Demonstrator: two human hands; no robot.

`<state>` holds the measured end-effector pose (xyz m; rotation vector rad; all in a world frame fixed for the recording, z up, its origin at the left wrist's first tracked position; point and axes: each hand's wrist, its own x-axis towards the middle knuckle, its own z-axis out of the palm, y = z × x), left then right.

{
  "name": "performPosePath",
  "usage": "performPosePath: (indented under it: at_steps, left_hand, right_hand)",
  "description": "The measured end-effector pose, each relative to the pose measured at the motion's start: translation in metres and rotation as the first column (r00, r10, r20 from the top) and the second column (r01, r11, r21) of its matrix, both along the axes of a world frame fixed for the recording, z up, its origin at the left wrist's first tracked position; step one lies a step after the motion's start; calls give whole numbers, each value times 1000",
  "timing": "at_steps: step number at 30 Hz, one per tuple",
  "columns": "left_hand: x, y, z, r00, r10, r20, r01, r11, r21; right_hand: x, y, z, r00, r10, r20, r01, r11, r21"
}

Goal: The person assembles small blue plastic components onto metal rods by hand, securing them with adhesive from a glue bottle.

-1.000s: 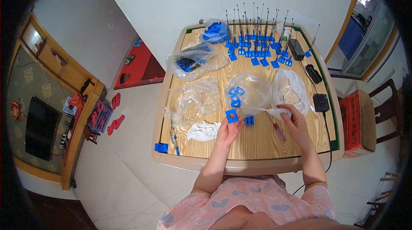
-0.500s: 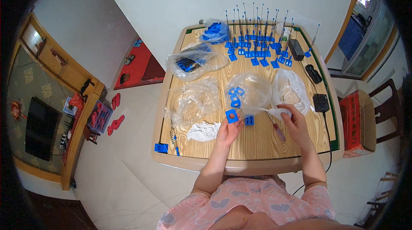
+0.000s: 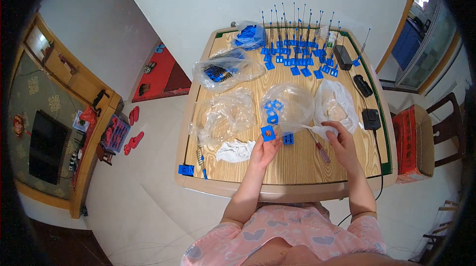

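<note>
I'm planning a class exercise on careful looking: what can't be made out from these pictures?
In the head view:
Left hand: fingers mostly hidden behind the blue square.
White bottle: back end covered by the right hand.
Black springs: too blurred under the clear bag to count.
Chair: cut off by the dark right rim.

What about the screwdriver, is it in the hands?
No, the screwdriver lies on the table; the left hand holds a blue square, the right hand a white bottle.
</note>
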<state>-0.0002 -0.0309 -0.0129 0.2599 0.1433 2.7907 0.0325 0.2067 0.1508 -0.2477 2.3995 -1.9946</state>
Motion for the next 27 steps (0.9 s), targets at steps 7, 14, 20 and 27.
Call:
performPosePath:
  at_steps: [7,14,20,27]
  left_hand:
    - [0,0,0,1000,1,6,-1,1000,-31]
    - [1,-2,-2,997,28,75,-22,997,-75]
    - [0,0,-2,998,28,63,-24,998,-60]
    - [0,-1,-2,997,36,62,-30,995,-96]
  right_hand:
    - [0,2,-1,1000,-18,-9,19,999,48]
    - [6,2,1,998,-16,53,15,999,31]
    - [13,-2,-10,999,27,18,-26,998,-49]
    - [11,-3,-15,999,21,-31,-19,998,66]
